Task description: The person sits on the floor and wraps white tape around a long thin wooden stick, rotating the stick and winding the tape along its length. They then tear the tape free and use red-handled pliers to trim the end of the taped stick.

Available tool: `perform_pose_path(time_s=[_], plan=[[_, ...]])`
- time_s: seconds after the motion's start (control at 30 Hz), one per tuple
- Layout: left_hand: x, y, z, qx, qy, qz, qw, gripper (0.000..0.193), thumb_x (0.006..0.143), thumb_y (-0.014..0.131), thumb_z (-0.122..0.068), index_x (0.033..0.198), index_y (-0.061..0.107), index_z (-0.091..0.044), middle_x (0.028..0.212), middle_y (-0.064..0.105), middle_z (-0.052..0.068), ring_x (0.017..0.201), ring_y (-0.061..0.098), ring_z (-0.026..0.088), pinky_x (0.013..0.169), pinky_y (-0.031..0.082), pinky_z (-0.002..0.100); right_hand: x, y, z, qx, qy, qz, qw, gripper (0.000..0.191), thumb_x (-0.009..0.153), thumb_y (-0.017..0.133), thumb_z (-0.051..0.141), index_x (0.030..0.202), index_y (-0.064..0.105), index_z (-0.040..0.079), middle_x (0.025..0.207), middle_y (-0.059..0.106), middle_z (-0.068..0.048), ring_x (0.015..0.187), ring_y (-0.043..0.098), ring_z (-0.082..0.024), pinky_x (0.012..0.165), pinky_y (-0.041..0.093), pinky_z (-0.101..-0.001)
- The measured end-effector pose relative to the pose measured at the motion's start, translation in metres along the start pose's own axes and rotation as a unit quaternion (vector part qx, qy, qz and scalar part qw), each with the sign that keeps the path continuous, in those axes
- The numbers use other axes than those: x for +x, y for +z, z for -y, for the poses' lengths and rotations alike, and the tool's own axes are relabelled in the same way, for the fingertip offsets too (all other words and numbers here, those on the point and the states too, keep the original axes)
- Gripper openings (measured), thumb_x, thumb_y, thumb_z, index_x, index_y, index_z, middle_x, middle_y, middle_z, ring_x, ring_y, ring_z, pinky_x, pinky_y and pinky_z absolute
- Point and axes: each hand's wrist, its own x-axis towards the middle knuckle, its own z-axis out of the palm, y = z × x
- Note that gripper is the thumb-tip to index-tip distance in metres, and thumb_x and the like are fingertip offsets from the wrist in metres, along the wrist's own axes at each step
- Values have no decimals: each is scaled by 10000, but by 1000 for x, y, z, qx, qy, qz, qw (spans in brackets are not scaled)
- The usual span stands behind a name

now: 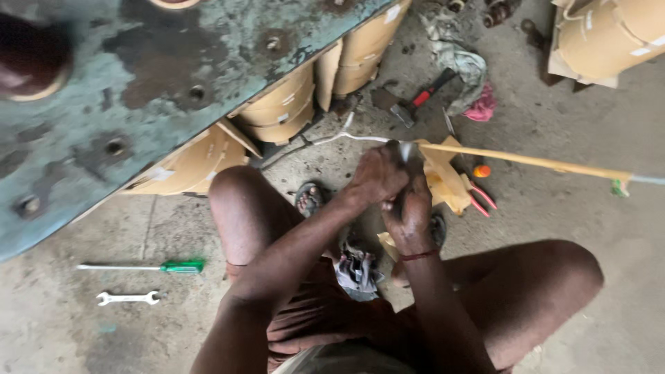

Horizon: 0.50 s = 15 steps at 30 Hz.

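Seen from above, a seated person's left hand (374, 176) and right hand (409, 211) were clamped together on the near end of a long, thin, probably light and springy rod (526, 161), wrapped in tan paper, stretching over a dusty concrete floor (554, 118) past red pliers (479, 197).

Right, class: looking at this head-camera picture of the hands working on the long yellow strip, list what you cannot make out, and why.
- Head view: where the yellow strip meets the hands; the left hand and right hand cover it, and it is blurred.
- Whether either grip is closed on a tool: fingers overlap.
- Pliers: jaws hidden behind yellow scraps.
- Wrapped rolls, top right: cut off by the edge.
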Motion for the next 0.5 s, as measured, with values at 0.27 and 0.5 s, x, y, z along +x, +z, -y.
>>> perform_pose_path(time_s=[0.27, 0.5], plan=[[71, -3, 12, -413, -51, -136, 899, 367, 939, 797, -227, 1171, 633, 5, 945, 717, 174, 848, 724, 277, 704, 594, 412, 58, 19, 125, -365, -188, 168, 896, 544, 1051, 650, 331, 1507, 513, 69, 1284, 625, -42, 1103, 625, -130, 950, 557, -311], [94, 25, -10, -614, -136, -123, 768, 143, 1065, 657, -164, 1119, 633, -34, 953, 703, 100, 887, 686, 167, 800, 565, 339, 43, 20, 166, -612, -251, 224, 716, 487, 998, 755, 176, 1424, 559, 46, 1343, 632, -69, 1202, 600, -155, 1035, 515, -316]])
